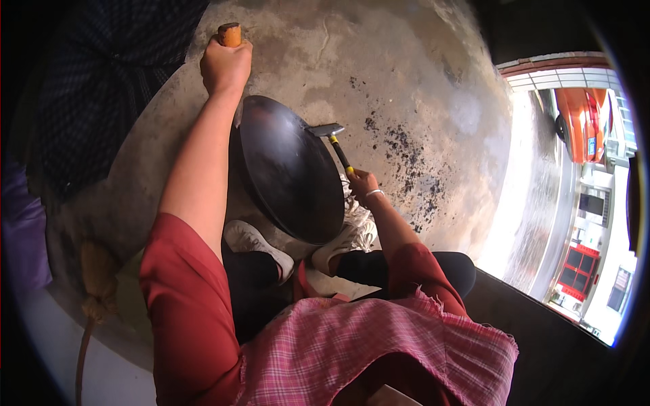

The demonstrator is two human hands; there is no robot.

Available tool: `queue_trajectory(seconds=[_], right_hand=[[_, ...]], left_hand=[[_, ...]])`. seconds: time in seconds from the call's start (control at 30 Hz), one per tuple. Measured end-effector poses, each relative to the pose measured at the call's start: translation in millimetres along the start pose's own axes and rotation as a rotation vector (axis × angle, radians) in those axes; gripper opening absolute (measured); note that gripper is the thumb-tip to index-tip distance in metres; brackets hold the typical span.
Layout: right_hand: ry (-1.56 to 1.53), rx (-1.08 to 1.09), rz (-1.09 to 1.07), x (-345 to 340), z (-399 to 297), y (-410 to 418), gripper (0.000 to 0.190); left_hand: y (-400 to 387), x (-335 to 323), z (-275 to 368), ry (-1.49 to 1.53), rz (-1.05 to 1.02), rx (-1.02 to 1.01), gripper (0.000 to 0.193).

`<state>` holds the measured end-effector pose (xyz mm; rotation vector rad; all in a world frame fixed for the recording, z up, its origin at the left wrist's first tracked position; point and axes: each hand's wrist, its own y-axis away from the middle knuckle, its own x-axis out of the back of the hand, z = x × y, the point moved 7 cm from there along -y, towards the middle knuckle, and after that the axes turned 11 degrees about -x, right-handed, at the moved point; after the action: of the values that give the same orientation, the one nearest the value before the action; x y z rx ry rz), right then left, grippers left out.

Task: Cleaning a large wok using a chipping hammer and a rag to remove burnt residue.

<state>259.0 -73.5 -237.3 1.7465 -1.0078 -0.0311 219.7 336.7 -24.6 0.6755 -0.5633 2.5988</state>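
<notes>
A dark metal wok (294, 172) stands tilted on its edge above the concrete floor, between my forearms and in front of my feet. My left hand (227, 63) is closed round an orange-brown wooden handle (230, 35) at the upper left; the handle's lower part is hidden by the hand, so how it joins the wok cannot be seen. In my right hand (362, 185) is the black and yellow handle of a scraper (341, 152). The scraper's wide metal head (326, 130) touches or lies very near the wok's right rim.
Black flakes (406, 152) lie scattered on the floor right of the wok. White stringy material (358, 208) lies by my right shoe. A dark checked umbrella (111, 66) is at the upper left, a straw broom (96, 274) at the lower left. Beyond the doorway stands an orange car (581, 124).
</notes>
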Motion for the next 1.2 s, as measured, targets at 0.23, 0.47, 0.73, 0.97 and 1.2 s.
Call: queue_trajectory(seconds=[0.23, 0.47, 0.73, 0.97, 1.2], right_hand=[[-0.026, -0.043, 0.005, 2.7, -3.6, 14.3, 0.034], [0.176, 0.277, 0.098, -1.9, -89.9, 6.2, 0.037], [0.332, 0.123, 0.119, 24.7, -17.8, 9.0, 0.041], [-0.304, 0.029, 0.07, 69.8, 21.7, 74.4, 0.037], [0.258, -0.018, -0.065, 89.1, 46.4, 122.6, 0.036]], left_hand=[[3.1, -2.4, 7.3, 0.005, -0.013, -0.027, 0.031], [1.0, -6.1, 4.6, -0.052, 0.086, -0.146, 0.025], [1.2, -0.6, 6.9, 0.129, -0.079, 0.078, 0.025], [26.9, 20.6, 86.8, 0.252, -0.084, -0.254, 0.022], [53.3, 92.1, 168.1, 0.439, -0.072, -0.642, 0.019]])
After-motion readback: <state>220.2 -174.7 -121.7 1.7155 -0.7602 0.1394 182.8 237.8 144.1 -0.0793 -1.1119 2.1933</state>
